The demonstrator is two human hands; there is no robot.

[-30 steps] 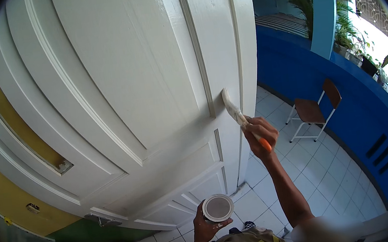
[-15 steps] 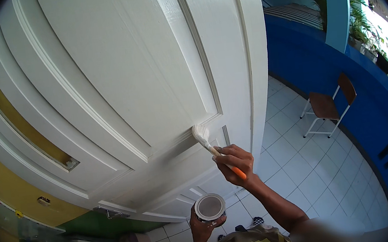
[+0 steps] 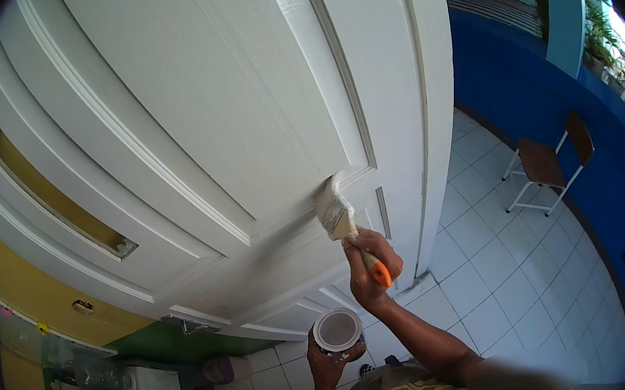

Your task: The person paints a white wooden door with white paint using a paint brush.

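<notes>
My right hand [image 3: 371, 265] grips a paintbrush [image 3: 336, 214] by its handle, whose end is orange. White paint coats the bristles, and they meet the moulding near the lower right corner of a raised panel on the white door [image 3: 203, 115]. Below, my left hand [image 3: 332, 364] is wrapped around an open round paint can [image 3: 337, 330], held upright in front of my body. Its inside looks pale; the paint level is hard to make out.
A metal door handle [image 3: 188, 325] sticks out at the door's lower left. Beyond the door's right edge, a brown-seated chair [image 3: 548, 163] stands on white floor tiles by a blue wall [image 3: 499, 73]. At lower left are a clear plastic bottle [image 3: 102, 379] and a bench [image 3: 195, 385].
My right hand has turned the brush so its broad side shows, and the bristles have shifted along the moulding toward the panel corner. The whole view has swung slightly left.
</notes>
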